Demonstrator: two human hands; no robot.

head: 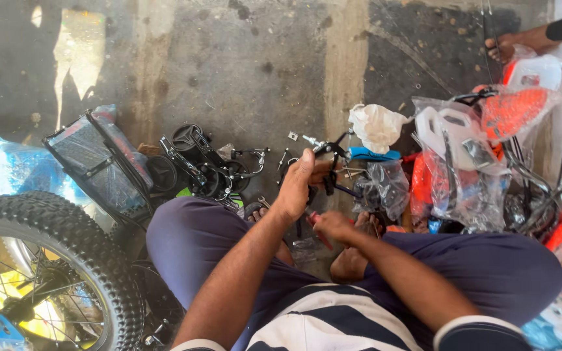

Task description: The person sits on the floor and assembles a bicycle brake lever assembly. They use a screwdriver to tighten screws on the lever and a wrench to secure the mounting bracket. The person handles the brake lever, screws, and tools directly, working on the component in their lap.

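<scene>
Brake part (330,170): black, just beyond the knees, long axis pointing away.
Left hand (296,186): clenched on it, nearer.
Right hand (333,225): grasping red tool (321,235), just below.

Knobby bicycle wheel (47,260) bottom-left; wrapped basket (95,162) just above wheel; bagged orange-white plastic parts (482,136) far right of wheel; white rag (375,127) between.
</scene>
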